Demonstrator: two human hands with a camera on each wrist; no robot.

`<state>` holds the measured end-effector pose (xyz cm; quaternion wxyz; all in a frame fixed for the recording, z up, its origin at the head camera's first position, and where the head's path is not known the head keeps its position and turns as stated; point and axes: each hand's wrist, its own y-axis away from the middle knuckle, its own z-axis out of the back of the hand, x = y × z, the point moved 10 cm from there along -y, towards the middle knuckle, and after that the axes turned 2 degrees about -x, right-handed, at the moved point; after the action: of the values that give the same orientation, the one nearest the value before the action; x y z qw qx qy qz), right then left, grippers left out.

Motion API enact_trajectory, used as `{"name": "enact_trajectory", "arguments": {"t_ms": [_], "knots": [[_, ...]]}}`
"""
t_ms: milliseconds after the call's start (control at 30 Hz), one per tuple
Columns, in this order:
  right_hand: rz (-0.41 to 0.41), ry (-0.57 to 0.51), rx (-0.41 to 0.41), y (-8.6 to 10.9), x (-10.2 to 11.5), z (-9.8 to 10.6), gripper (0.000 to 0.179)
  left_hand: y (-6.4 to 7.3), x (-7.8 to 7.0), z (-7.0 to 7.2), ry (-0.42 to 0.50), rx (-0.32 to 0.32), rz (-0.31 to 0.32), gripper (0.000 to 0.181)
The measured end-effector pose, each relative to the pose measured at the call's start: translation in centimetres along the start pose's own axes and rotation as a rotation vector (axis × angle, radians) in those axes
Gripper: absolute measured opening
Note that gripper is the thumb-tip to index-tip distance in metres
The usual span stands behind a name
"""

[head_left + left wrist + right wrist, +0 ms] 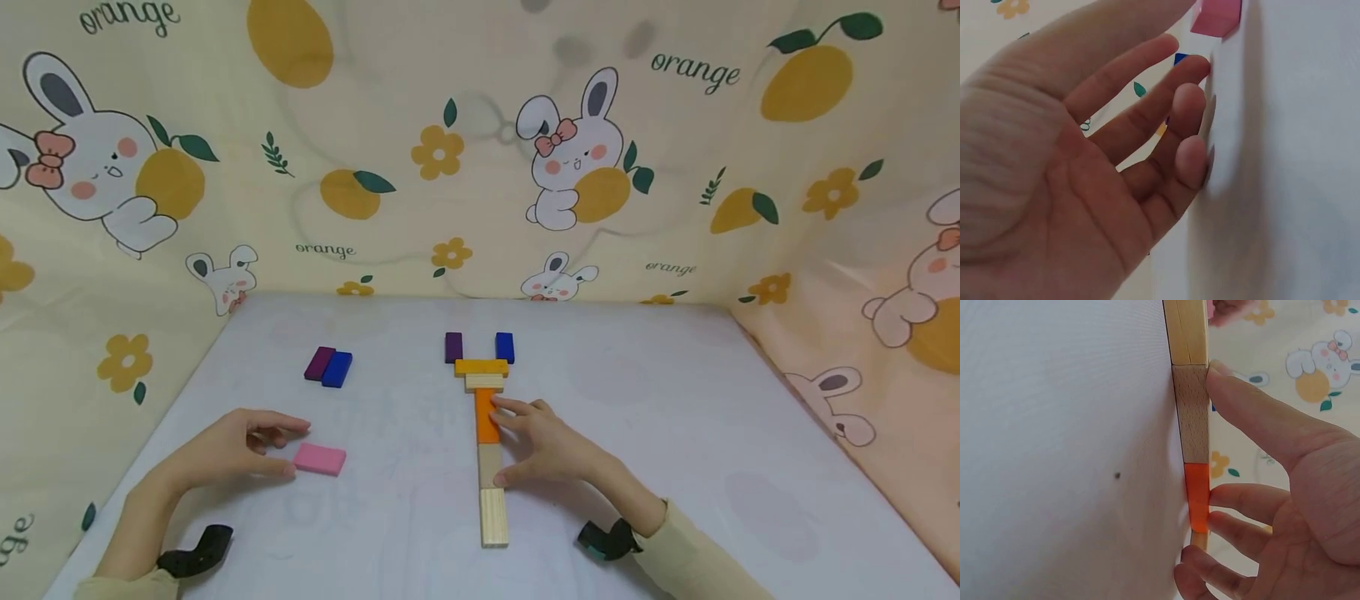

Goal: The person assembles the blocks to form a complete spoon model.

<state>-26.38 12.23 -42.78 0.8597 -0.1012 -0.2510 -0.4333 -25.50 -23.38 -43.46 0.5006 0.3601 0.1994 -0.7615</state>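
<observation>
In the head view my left hand [225, 450] is at the left end of a pink block [320, 459]. Its thumb reaches the block's near corner, and whether they touch is unclear; the other fingers bend loosely above the table. My right hand [551, 446] lies along a column of blocks. Fingertips touch the orange block [487, 417], while the thumb tip touches the side of the light wooden block [491, 465] below it. Another pale wooden block [493, 518] forms the column's near end. The right wrist view shows the thumb beside the wooden block [1192, 412].
Beyond the orange block lie a pale crosspiece [484, 382] and a yellow one [482, 367], with a purple block [453, 347] and a blue block [505, 347] behind. Farther left, another purple block [320, 363] touches a blue one [337, 369]. Patterned cloth [480, 167] walls the table.
</observation>
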Motion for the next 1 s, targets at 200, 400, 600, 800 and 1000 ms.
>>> {"name": "enact_trajectory", "arguments": {"t_ms": [200,400,600,800,1000], "knots": [[-0.003,0.000,0.000,-0.07,0.01,0.11,0.093,0.02,0.07,-0.14,0.021,0.005,-0.016,0.049],[-0.002,-0.014,0.003,-0.06,0.07,0.00,0.093,0.01,0.36,-0.30,0.005,-0.001,-0.018,0.044],[-0.001,-0.003,0.001,-0.03,0.02,-0.02,0.093,-0.10,0.39,-0.49,0.016,-0.004,-0.025,0.042],[0.002,0.004,0.003,-0.03,0.03,0.03,0.092,-0.17,0.44,-0.45,0.021,-0.010,-0.016,0.040],[-0.002,-0.006,0.006,-0.01,-0.05,-0.11,0.093,-0.10,0.57,-0.51,0.027,-0.008,-0.004,0.038]]}}
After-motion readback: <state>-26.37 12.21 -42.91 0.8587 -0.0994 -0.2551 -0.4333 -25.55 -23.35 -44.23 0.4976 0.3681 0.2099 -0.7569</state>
